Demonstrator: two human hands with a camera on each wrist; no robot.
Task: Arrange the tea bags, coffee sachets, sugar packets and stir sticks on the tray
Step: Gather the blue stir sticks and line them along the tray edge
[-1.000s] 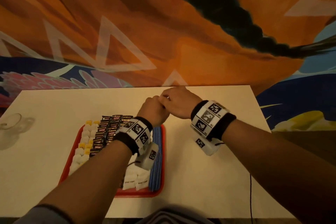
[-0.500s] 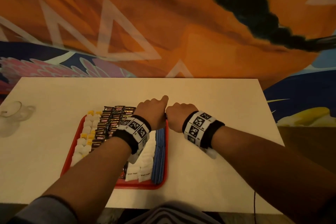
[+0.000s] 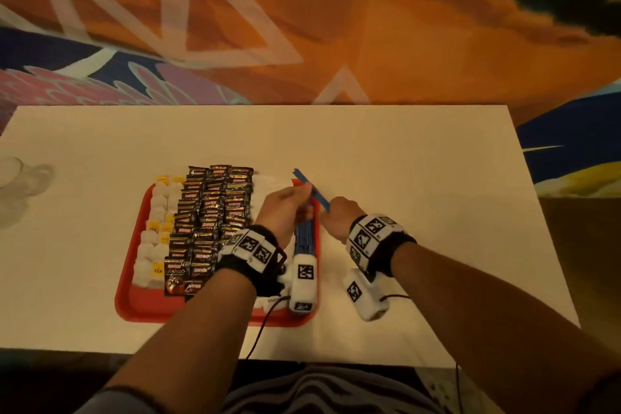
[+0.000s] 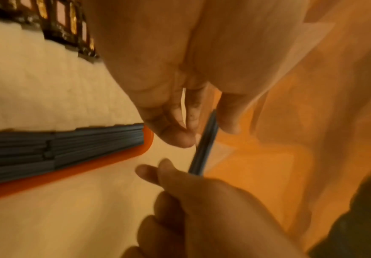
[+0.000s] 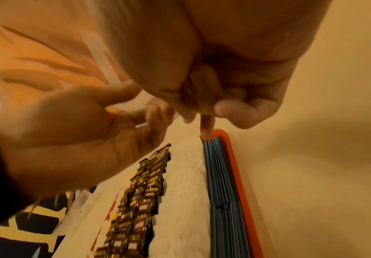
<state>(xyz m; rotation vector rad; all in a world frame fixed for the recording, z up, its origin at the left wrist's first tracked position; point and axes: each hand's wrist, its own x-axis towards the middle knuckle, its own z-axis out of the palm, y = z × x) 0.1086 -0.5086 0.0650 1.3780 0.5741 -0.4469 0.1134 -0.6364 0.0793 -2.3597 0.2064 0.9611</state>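
Note:
A red tray (image 3: 141, 309) holds a column of tea bags (image 3: 156, 235), rows of dark coffee sachets (image 3: 208, 222), white sugar packets (image 3: 268, 185) and a row of blue stir sticks (image 3: 304, 239) along its right rim. One blue stir stick (image 3: 312, 190) slants in the air over the tray's far right corner. My left hand (image 3: 307, 193) pinches its middle. My right hand (image 3: 331, 212) grips its near end. In the left wrist view the stick (image 4: 204, 143) runs from the right hand (image 4: 169, 171) up to the left fingers (image 4: 175, 137).
The tray sits on a pale table (image 3: 420, 212) against a painted orange wall. A clear glass (image 3: 13, 175) stands at the table's far left edge. Bare tabletop lies to the right of the tray and beyond it.
Both hands have drawn back from beyond the tray to its far right corner. A single blue stir stick now shows between them, tilted above the stick row.

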